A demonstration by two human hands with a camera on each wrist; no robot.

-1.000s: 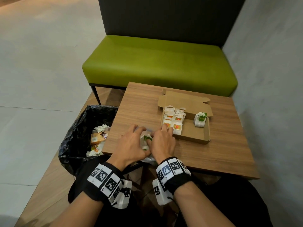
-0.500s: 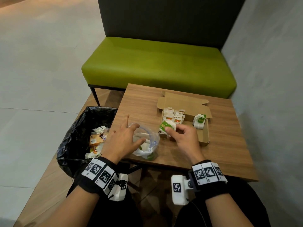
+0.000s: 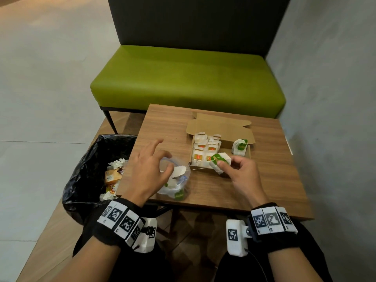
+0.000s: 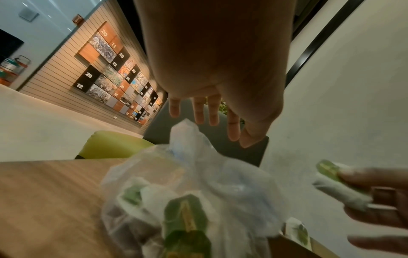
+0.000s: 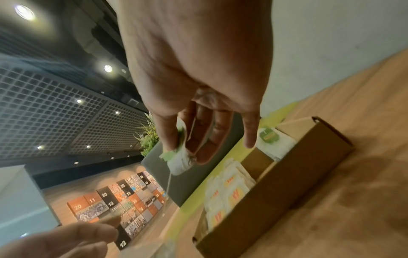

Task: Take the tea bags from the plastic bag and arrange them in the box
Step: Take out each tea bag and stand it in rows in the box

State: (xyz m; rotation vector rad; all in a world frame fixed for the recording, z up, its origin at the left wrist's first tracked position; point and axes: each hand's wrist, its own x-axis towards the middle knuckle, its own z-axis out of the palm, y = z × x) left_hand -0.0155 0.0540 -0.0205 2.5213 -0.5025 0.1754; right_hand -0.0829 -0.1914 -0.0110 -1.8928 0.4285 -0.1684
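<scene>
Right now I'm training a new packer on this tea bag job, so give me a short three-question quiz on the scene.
1. True or false: the right hand pinches a green-tagged tea bag.
2. Where does the plastic bag sit? A) in the box B) on the table C) in the bin
3. Fill in: the tea bags standing at the left side of the box have ____ tags.

Key:
1. True.
2. B: on the table, under the left hand.
3. Orange.

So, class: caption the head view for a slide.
Right hand pinches a tea bag beside the box.
</scene>
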